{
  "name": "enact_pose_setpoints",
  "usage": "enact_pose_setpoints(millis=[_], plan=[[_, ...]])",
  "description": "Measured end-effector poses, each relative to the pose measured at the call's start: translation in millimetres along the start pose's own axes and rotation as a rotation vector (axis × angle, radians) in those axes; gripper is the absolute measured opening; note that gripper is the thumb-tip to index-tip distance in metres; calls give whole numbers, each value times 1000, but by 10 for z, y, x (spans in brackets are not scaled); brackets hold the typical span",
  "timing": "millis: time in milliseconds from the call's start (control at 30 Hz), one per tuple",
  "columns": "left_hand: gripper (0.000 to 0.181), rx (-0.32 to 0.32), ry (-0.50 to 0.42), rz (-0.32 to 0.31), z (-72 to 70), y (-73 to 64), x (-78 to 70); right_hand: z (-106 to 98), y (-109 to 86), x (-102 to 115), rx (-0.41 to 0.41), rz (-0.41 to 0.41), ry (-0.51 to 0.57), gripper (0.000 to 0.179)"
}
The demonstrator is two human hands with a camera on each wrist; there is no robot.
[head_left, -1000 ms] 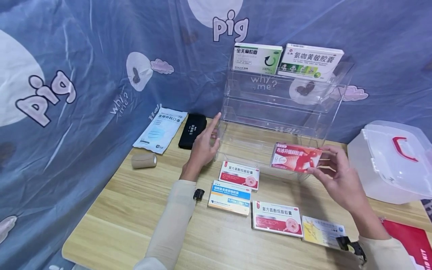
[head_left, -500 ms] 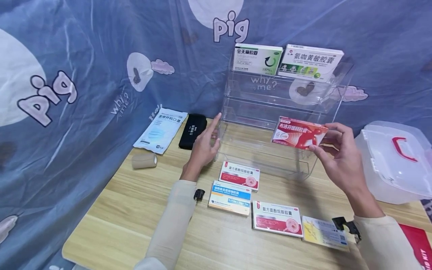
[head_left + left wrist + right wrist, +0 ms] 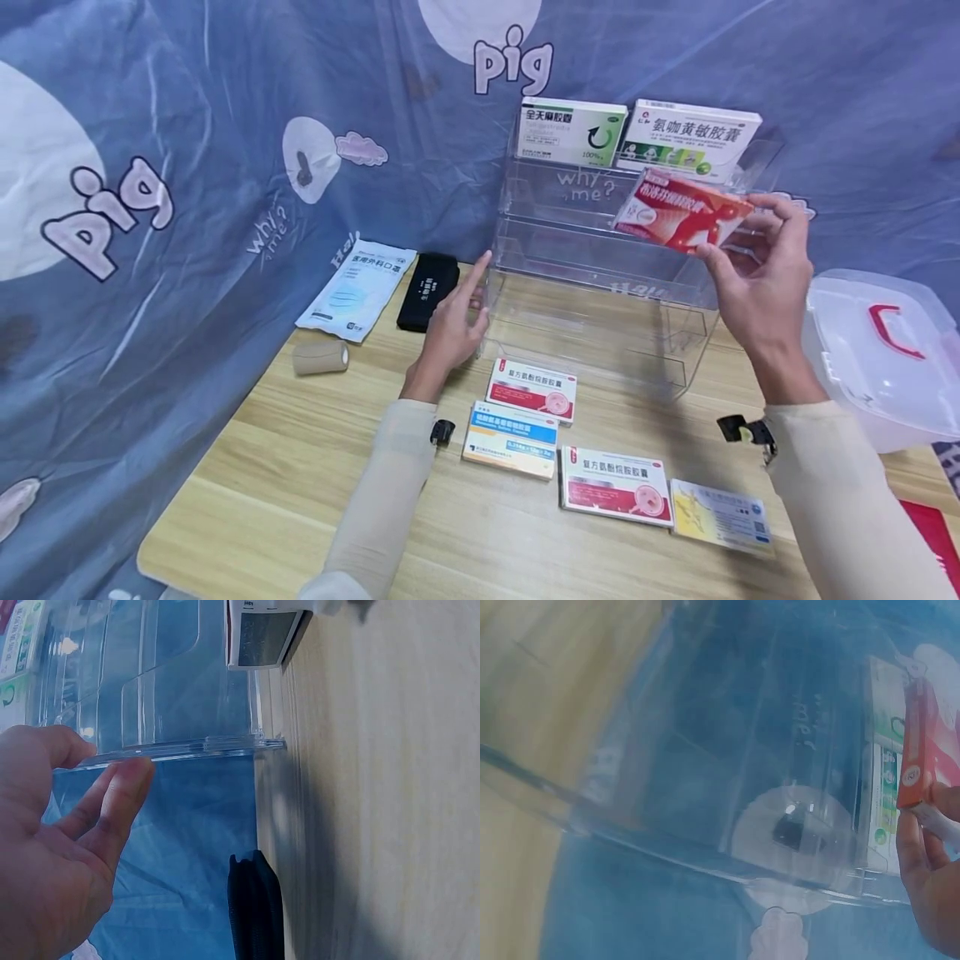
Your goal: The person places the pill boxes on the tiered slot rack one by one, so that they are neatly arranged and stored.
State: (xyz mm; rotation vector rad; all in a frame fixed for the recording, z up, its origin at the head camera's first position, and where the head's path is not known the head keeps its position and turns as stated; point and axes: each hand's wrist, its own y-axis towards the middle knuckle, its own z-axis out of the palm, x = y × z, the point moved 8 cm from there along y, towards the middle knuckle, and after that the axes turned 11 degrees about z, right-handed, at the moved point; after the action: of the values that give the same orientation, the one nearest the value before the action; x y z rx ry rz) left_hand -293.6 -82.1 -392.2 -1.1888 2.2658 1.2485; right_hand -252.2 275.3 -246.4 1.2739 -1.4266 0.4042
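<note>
My right hand (image 3: 768, 279) pinches the right end of a red-and-white medicine box (image 3: 678, 212), thumb below and fingers behind. The box is tilted and overlaps the upper tiers of the clear acrylic display rack (image 3: 600, 250) in the head view. In the right wrist view the red box (image 3: 917, 742) appears close to two boxes on the top tier. My left hand (image 3: 452, 325) is at the rack's left side; in the left wrist view the thumb and fingers (image 3: 124, 787) lie either side of the panel's edge. A green-and-white medicine box (image 3: 572, 132) and a white capsule box (image 3: 690, 137) stand on top.
Several medicine boxes lie before the rack, including a blue-and-white box (image 3: 512, 440) and a yellow-and-white box (image 3: 720, 517). A mask packet (image 3: 356, 290), black pouch (image 3: 427, 292) and tan bandage roll (image 3: 320, 357) lie left. A lidded plastic bin (image 3: 877, 358) stands right.
My right hand has lifted the red medicine box from the rack's lower front up to its upper tiers, tilting it on the way. The left hand has stayed in place.
</note>
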Motion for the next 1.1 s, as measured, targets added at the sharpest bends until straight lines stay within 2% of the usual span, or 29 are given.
enact_pose_setpoints(millis=[133,333,533,667,767,867,1000,1100], plan=[[92,6,3,-3,-5,5,1,82,181,72,-44,-20,35,62],[92,12,-3,2,-1,13,6,214,344,150,-96,-55,30,56],[91,4,-3,10,-18,7,3,340,515,210,-108,-92,13,55],[90,2,-4,20,-26,5,-12,447,588,218,-74,-117,-57,55],[89,5,-3,20,-24,8,-20,552,589,231,-26,-169,-205,53],[89,7,-4,18,-24,11,-24,678,566,220,61,-191,-320,55],[90,5,-6,16,-25,12,-22,820,526,164,177,-144,-297,58],[90,6,-6,12,-23,7,-17,891,498,146,195,-120,-243,56]])
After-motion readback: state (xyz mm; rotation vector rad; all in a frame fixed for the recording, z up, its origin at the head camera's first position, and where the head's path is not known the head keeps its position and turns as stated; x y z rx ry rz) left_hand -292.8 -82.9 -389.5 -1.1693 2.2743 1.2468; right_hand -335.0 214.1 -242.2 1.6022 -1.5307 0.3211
